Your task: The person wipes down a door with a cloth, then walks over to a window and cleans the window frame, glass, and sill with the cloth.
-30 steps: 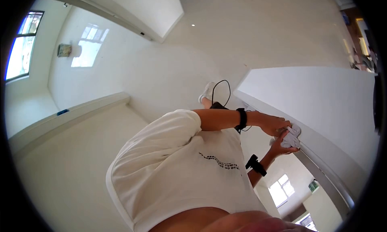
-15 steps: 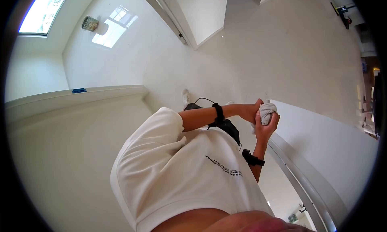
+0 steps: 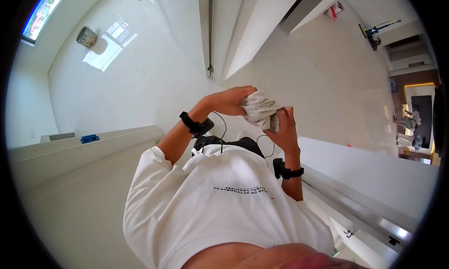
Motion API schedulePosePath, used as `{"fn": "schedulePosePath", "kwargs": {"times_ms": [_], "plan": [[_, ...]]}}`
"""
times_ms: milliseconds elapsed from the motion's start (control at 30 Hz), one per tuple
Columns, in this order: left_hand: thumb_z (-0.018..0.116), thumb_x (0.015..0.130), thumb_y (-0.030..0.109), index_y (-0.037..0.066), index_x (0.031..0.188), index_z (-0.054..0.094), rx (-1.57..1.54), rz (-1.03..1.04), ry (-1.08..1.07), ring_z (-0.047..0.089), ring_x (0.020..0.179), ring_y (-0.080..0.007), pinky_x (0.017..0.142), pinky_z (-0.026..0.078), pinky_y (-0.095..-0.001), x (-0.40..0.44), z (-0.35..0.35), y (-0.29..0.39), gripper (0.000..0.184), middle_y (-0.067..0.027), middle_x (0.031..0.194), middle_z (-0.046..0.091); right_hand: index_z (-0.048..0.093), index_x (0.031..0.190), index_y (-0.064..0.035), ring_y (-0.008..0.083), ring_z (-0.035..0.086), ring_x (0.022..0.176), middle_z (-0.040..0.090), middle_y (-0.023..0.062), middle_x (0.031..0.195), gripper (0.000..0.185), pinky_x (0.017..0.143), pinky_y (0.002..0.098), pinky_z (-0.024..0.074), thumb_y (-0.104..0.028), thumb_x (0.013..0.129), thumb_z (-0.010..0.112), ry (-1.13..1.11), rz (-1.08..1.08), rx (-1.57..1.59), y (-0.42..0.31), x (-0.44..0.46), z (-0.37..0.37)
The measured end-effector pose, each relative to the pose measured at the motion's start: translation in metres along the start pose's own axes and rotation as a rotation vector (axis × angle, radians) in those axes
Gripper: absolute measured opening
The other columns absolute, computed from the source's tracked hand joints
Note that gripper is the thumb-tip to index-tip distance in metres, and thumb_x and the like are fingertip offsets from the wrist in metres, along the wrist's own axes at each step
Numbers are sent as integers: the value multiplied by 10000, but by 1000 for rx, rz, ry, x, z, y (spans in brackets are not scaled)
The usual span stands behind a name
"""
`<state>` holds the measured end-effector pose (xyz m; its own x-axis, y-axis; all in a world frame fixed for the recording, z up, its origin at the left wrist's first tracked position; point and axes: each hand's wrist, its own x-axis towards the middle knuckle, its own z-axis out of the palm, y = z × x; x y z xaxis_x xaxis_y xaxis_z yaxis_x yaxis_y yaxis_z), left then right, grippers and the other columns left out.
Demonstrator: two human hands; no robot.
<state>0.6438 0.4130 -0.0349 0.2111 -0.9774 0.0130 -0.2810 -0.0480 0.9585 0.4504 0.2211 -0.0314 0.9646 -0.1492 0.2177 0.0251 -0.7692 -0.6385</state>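
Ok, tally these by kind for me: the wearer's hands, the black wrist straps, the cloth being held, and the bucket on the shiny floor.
Hands, left hand and right hand: 2
Black wrist straps: 2
Cloth: 1
Bucket: 1
Total: 6

- Shirt [image 3: 224,217], lower centre of the frame: dark print [image 3: 241,191] in rows across the chest; characters too small and blurred to read.
- Bucket [image 3: 86,37], upper left: mottled side; lettering cannot be made out.
- Legible text, numbers or signs: none.
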Motion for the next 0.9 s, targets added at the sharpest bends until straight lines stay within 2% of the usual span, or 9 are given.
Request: {"fn": "schedulePosePath", "kwargs": {"times_ms": [233,333,467,500,600,667,700,833,900], "plan": [[679,887,165,-2,1244,410,-50,-73,493,621,949,-278,831,504,-375,-61,-34,-22,478,-169,1061,591,539,1379,-120,320,513,1032,433,138,1232,756,889,407,490,50,684,784,185,-171,-44,-9,87,47],[630,977,273,2,1287,329,-468,-368,548,653,922,-213,712,535,-326,-63,-38,-28,510,-154,1081,591,498,1447,-106,318,507,1026,423,149,1245,820,885,396,480,72,692,763,227,-125,-4,-11,125,74],[581,1021,213,3,1295,315,-430,-121,821,645,821,-174,606,537,-281,-37,-68,-46,435,-130,1126,588,431,1489,-50,332,519,1040,418,173,1266,841,894,404,487,49,720,757,232,-186,42,-17,189,97],[574,1017,160,7,1302,313,-338,-108,821,640,880,-222,701,554,-351,-33,-92,-37,416,-160,1121,559,419,1493,-40,339,524,1051,420,176,1268,839,899,406,490,38,729,756,244,-175,76,-17,209,100],[582,1003,77,-2,1290,293,277,-46,792,599,1103,-253,854,557,-359,-11,-158,-10,415,-185,1234,470,394,1491,-3,368,575,1062,484,185,1219,809,894,420,514,-12,765,750,276,-191,129,-25,271,98],[636,939,52,10,1288,320,390,127,879,545,1097,-341,914,491,-428,13,-186,-4,473,-215,1230,444,405,1478,0,381,594,1043,520,186,1174,783,885,429,523,-28,776,751,242,-176,155,-27,300,93],[663,907,40,16,1287,333,438,214,912,519,1095,-386,944,458,-462,27,-195,-2,504,-229,1227,431,535,1313,22,401,627,992,594,196,1119,568,868,434,522,-44,795,758,306,-215,176,-41,311,88],[766,785,48,22,1187,389,484,459,1062,477,1114,-435,976,431,-481,77,-219,2,552,-219,1246,421,596,1253,-9,370,645,1063,627,201,1200,541,905,411,527,-53,751,792,370,-304,179,-40,326,86],[759,780,8,30,1200,367,571,409,989,459,1158,-415,1013,404,-474,85,-225,6,575,-229,1282,400,598,1251,-10,365,652,1062,637,188,1190,543,902,410,530,-58,748,797,334,-239,280,-41,323,81]]}}
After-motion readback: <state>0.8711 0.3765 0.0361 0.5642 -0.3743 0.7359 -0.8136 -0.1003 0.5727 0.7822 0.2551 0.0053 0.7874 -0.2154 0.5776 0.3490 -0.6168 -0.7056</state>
